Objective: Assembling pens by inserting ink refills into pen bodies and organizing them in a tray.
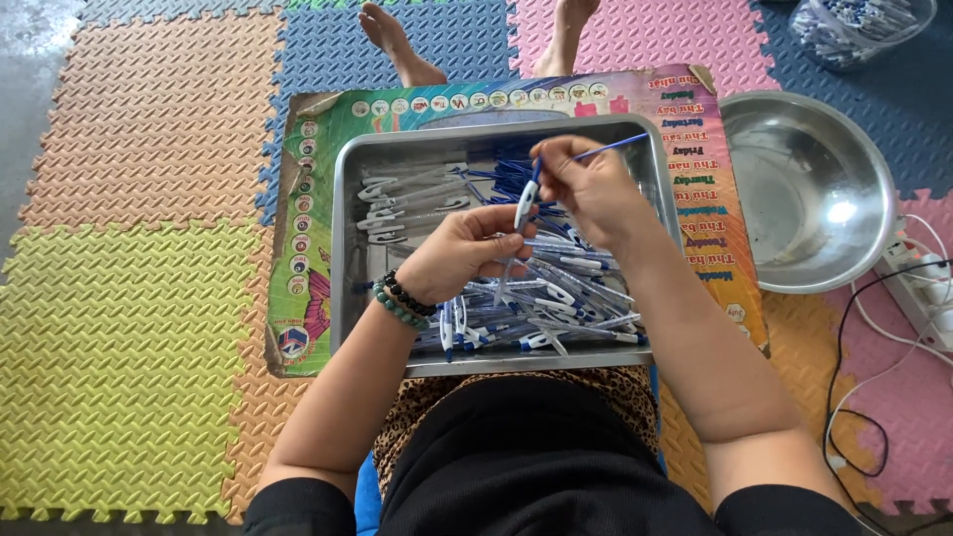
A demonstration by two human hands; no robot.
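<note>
Both hands' grips pinch pen barrel, refill.

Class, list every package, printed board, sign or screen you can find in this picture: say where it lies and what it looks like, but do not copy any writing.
Printed cardboard board: flat under the metal tray, rectangular, worn corners, multicoloured with small round pictures along its edges.
Clear plastic bag: top right on the foam mat, holding blue and white pen parts.
No screens or signs.

Single head view, looking steeply down, close over lap and metal tray on foam mats
</note>
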